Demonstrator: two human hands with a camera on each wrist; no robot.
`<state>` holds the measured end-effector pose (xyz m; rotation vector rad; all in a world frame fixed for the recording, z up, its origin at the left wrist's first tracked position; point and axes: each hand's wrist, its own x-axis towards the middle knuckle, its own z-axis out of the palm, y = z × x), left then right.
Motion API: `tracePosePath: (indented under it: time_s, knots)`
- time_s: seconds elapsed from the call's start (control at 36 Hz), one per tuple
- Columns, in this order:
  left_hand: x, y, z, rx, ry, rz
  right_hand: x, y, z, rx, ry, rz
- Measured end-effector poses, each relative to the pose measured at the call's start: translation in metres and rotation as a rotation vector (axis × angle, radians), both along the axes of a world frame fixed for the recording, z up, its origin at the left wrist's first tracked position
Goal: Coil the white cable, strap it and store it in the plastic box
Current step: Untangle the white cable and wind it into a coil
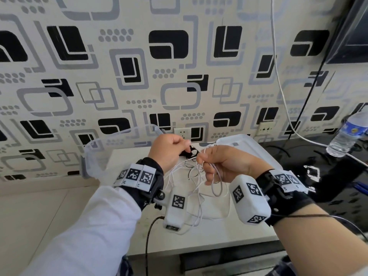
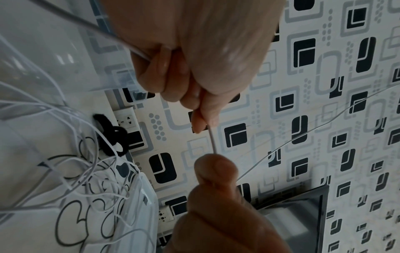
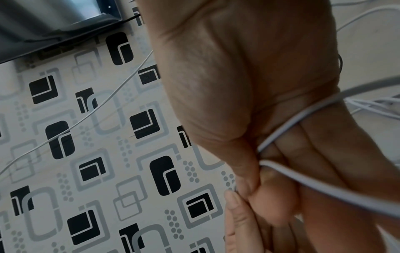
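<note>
A: The thin white cable [image 1: 216, 184] is held in the air over the white table top [image 1: 235, 228], with most of its length lying below in a loose tangle. One loop is kept in the right hand [image 1: 225, 164], whose fingers are curled round it; a short taut stretch is pinched by the left hand [image 1: 169, 151] just beside it.

B: What could go wrong from here?

A: A knot could be pulled tight. The slack strands are crossed over one another, so if the next loop were drawn in quickly, a snag would likely be dragged up with it — and the loop already formed could be spilled if the right hand's grip were eased.

B: And the strap?

A: A small black fuzzy strap [image 2: 112, 135] is seen lying on the table near the wall, just beside the tangle; it could be caught and dragged by a strand. The clear plastic box [image 1: 95, 154] is set behind the left hand, its white lid [image 1: 245, 144] behind the right.

B: What cannot be made out?

A: The cable's ends and plugs are not seen — they are lost in the tangle or behind the hands. The number of loops held cannot be told. Another white cord [image 1: 278, 76] hangs down the patterned wall; whether it is part of the same cable cannot be told.
</note>
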<state>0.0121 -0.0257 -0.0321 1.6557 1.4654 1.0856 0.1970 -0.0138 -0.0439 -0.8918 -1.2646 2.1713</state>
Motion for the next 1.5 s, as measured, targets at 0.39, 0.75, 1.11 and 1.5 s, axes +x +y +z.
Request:
tracePosePath:
  time_s: [0.39,0.75,1.11,1.5]
  knots:
    - [0.000,0.005,-0.007,0.044,-0.051,0.057,0.001,-0.003,0.003,-0.008,-0.005,0.117]
    - [-0.002,0.007,-0.008,0.061,-0.095,0.070,-0.001,0.001,0.004,-0.046,-0.013,0.221]
    - [0.005,0.004,-0.024,-0.010,-0.062,-0.200,0.009,0.014,0.018,-0.296,0.775,-0.315]
    - [0.020,-0.009,-0.020,0.016,0.283,-0.415,0.037,0.030,0.013,-0.123,0.784,-1.075]
